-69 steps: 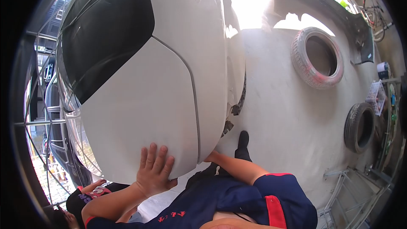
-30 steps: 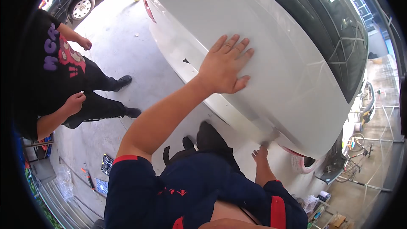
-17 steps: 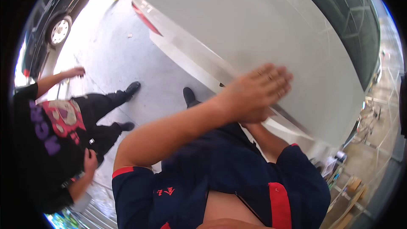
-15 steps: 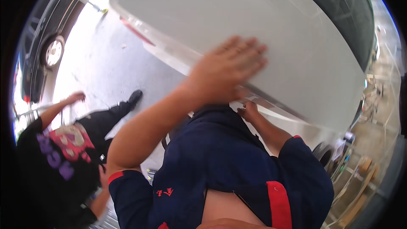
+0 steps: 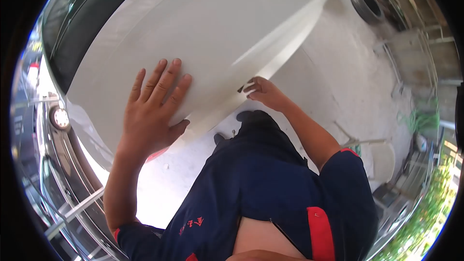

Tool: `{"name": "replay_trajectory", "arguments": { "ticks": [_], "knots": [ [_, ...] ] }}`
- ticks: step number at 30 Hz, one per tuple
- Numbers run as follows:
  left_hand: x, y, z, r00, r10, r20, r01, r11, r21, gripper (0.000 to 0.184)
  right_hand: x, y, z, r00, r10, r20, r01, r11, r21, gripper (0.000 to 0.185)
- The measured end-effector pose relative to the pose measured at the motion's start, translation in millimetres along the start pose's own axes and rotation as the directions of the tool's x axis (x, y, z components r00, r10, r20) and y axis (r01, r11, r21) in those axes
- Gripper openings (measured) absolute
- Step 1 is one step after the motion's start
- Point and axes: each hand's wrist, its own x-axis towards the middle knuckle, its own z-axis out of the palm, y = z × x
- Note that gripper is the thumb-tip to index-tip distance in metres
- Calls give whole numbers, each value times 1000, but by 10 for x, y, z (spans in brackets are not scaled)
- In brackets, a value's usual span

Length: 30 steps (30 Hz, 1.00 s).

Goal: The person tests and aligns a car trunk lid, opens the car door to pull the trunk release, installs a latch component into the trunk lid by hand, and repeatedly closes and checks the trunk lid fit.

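Observation:
My left hand (image 5: 154,108) lies palm down on the pale trunk lid of a white car (image 5: 203,34), fingers spread and thumb out to the right. Nothing is held in it. At the lid's lower edge is my right hand (image 5: 263,93), its fingers curled beside a small dark part (image 5: 241,88). Something whitish shows between those fingers; whether it is a held item or the bodywork is unclear. Part of a red tail light (image 5: 157,154) shows below my left hand.
A dark tyre (image 5: 368,6) lies on the floor at the upper right. A pale chair-like object (image 5: 379,159) and metal frames stand at the right. Metal bars (image 5: 75,212) and a dark vehicle with a wheel (image 5: 60,117) are at the left.
The view has swung round, and the other person has left it. My left hand has shifted across the lid and rests with fingers spread. My right hand shows more clearly at the edge.

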Motion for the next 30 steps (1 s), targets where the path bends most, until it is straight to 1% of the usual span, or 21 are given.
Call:
{"name": "replay_trajectory", "arguments": {
  "ticks": [2, 4, 6, 7, 9, 10, 12, 15, 16, 17, 18, 20, 21, 22, 24, 25, 26, 27, 28, 29, 30],
  "knots": [
    [-99, -56, -151, 996, 72, -46, -70, 997, 33, 101, -193, -157, 488, 961, -188, -202, 187, 982, -26, 71],
    [-164, -144, -318, 986, 139, -97, -131, 988, 86, 101, -366, -348, 863, 892, -268, -364, 263, 963, -64, 87],
    [-463, -126, -379, 975, 163, -151, -147, 982, 117, 100, -544, -411, 1166, 834, -407, -373, 339, 911, -236, 97],
    [-582, -1, -514, 968, 181, -173, -151, 973, 173, 96, -700, -470, 1240, 819, -448, -359, 352, 886, -302, 100],
    [-442, 150, -686, 975, 136, -175, -85, 959, 271, 93, -757, -755, 1014, 790, -529, -310, 377, 817, -435, 106],
    [-471, 205, -754, 977, 107, -183, -44, 948, 317, 92, -824, -854, 989, 775, -568, -277, 421, 791, -444, 106],
    [-403, 135, -941, 978, 68, -199, -10, 959, 283, 82, -820, -1166, 923, 743, -638, -204, 503, 733, -458, 107],
    [-446, 52, -1009, 949, 75, -306, 46, 928, 370, 71, -823, -1513, 901, 663, -732, -157, 580, 635, -511, 102],
    [-396, 132, -985, 916, 57, -397, 87, 938, 336, 68, -816, -1592, 893, 642, -754, -139, 605, 610, -512, 101],
    [-310, 207, -969, 874, 43, -484, 122, 945, 304, 64, -836, -1702, 883, 652, -744, -147, 589, 618, -520, 99],
    [-210, 241, -945, 822, 32, -568, 150, 951, 270, 61, -808, -1752, 869, 593, -794, -134, 629, 561, -538, 96],
    [10, 85, -1015, 788, 75, -611, 183, 920, 348, 49, -734, -1901, 878, 539, -835, -108, 669, 503, -547, 94],
    [62, 26, -1095, 770, 98, -631, 199, 902, 384, 45, -730, -2004, 909, 503, -859, -92, 707, 470, -529, 88],
    [101, 65, -1232, 780, 142, -610, 167, 891, 421, 48, -743, -2122, 961, 474, -874, -106, 742, 462, -486, 85],
    [186, 218, -1478, 793, 229, -565, 102, 864, 493, 62, -765, -2367, 1085, 416, -899, -138, 808, 435, -398, 80],
    [189, 298, -1502, 770, 225, -596, 108, 876, 470, 61, -781, -2465, 1137, 391, -906, -162, 834, 423, -353, 77],
    [193, 378, -1527, 747, 221, -627, 111, 888, 445, 60, -806, -2562, 1156, 419, -897, -142, 814, 441, -379, 77],
    [211, 439, -1597, 757, 131, -640, 124, 933, 337, 60, -836, -2638, 1144, 447, -886, -127, 791, 457, -407, 77],
    [209, 456, -1630, 767, 90, -635, 140, 943, 302, 60, -848, -2650, 1142, 473, -874, -113, 767, 471, -436, 77],
    [208, 471, -1663, 776, 48, -629, 158, 951, 267, 61, -695, -2617, 1133, 257, -962, -95, 848, 272, -455, 75],
    [195, 472, -1670, 786, 54, -616, 178, 934, 309, 63, -634, -2605, 1152, 133, -987, -92, 817, 162, -554, 74]
  ]
}}
